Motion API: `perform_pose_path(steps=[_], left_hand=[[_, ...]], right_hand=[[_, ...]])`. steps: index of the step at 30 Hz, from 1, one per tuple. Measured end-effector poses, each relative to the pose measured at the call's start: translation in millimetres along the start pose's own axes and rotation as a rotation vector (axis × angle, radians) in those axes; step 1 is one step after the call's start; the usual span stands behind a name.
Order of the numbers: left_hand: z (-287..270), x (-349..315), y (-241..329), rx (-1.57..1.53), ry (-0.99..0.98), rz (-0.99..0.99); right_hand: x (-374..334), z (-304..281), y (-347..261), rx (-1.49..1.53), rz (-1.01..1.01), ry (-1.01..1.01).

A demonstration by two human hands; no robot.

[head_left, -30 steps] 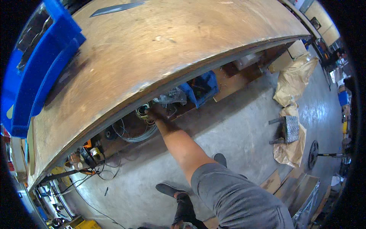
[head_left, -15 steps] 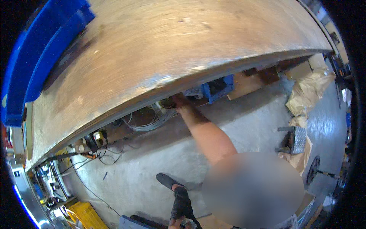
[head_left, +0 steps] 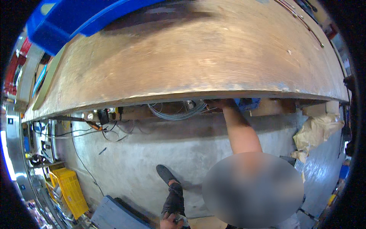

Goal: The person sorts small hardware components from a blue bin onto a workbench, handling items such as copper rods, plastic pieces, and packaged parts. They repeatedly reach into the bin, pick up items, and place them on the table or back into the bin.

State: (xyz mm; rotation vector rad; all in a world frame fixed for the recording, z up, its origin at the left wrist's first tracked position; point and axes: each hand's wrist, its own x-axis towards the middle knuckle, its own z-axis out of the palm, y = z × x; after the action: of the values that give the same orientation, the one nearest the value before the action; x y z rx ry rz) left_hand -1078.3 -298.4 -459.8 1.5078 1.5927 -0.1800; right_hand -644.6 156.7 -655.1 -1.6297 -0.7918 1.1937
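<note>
My right arm reaches forward to the space below the front edge of a worn wooden workbench. There my right hand is in shadow beneath the edge, its fingers mostly hidden. It lies between a loose coil of pale wire or tubing and a small blue bin, which my forearm partly covers. At the lower edge, beside my left leg, my left hand is curled around a small, partly shiny object that is too unclear to name. A grey blur covers the area by my right upper arm.
A large blue bin stands on the bench at the far left; thin rods lie far right. Black cables hang below the bench. A yellow crate, a blue-grey flat-topped object and crumpled brown paper are around.
The view has turned, so the bench edge now runs nearly level and more of its top shows. My right hand remains under the edge between coil and small bin. My left hand stays low.
</note>
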Motion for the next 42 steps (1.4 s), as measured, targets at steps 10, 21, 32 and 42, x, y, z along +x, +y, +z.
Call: perform_pose_path(steps=[10,21,32,42], left_hand=[[1,-3,-16,0.093,-0.083,-0.075],[-4,-1,4,0.054,-0.081,-0.12],[35,-6,-36,0.029,0.105,0.011],[44,-7,-48,0.015,0.189,0.033]], right_hand=[[-12,56,-2,0.044,0.042,-0.05],[-178,153,-1,0.411,0.355,0.08],[-232,114,24,0.432,0.357,-0.053],[-194,65,29,-0.052,0.272,0.037]])
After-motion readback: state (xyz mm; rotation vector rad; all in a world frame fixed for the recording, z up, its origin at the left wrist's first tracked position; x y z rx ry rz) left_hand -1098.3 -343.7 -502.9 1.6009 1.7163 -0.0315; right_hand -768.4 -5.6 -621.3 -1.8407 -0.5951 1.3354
